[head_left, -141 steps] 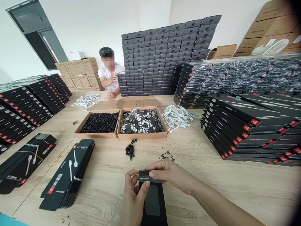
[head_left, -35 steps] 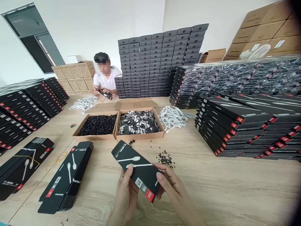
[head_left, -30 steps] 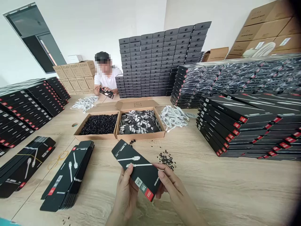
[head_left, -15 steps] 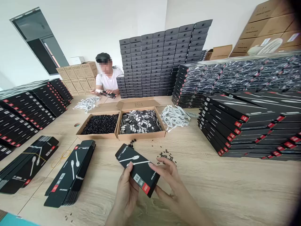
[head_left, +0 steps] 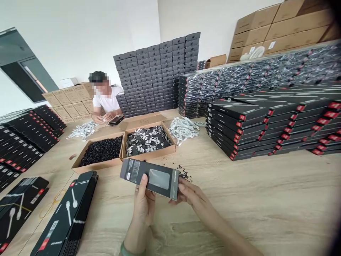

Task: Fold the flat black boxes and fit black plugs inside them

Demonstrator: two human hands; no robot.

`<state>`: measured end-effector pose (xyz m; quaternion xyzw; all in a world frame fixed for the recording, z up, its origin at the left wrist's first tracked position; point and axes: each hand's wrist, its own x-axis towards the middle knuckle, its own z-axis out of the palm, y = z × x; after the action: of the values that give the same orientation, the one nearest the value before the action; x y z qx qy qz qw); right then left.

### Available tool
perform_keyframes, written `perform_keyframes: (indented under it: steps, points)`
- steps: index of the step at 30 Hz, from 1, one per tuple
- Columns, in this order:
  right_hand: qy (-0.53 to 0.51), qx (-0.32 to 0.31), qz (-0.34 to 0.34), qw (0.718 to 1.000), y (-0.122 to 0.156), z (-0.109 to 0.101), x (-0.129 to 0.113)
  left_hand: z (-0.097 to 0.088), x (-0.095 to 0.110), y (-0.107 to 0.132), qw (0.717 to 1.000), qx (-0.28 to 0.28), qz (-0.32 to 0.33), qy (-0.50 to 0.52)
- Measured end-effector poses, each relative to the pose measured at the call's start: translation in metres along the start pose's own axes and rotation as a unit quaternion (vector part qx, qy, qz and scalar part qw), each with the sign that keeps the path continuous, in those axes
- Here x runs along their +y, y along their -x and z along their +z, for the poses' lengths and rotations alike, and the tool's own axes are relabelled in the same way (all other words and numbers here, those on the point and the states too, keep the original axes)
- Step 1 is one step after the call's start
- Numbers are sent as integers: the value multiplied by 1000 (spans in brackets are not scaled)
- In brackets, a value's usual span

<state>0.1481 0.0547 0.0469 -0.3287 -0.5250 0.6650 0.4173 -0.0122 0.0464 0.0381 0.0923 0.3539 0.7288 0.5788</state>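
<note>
A slim black cable box (head_left: 157, 177) is held up over the table, its face with a clear window and fine print turned toward me. My left hand (head_left: 144, 199) grips it from below, thumb on the front beside the window and fingers behind. At the box's right end is my right hand (head_left: 188, 193), its thumb and fingers closed about that end; some fingertips are hidden. Small black pieces (head_left: 183, 173) lie scattered just behind the box.
Open cartons hold black bits (head_left: 102, 151) and black-and-white tags (head_left: 149, 140). Flat box bundles (head_left: 66, 217) lie left. White cables (head_left: 183, 128) sit behind. Stacked black boxes (head_left: 239, 124) line the right. Across the table sits a person (head_left: 106, 97) handling something small.
The box has been turned from its printed cable face to its window face and is more level. My view has swung right. The person opposite has lowered their box to the table.
</note>
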Motion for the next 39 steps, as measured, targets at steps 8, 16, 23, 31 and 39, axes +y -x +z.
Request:
perform_keyframes:
  steps: [8,16,23,31,39]
  points:
    - [35,-17,-2,999,-4,-2,4,-9,6,-1,999,-3,38,-29]
    - [103,11,-23,994,-10,-8,17,-8,3,-2,995,12,45,-84]
    - [-42,68,21,997,-10,-7,21,-12,4,-8,998,27,35,-55]
    - [-38,113,-20,993,-8,-5,15,-13,6,-4,998,16,37,-42]
    - [-73,117,18,990,-11,-24,-3,-26,18,9,943,-242,-147,-176]
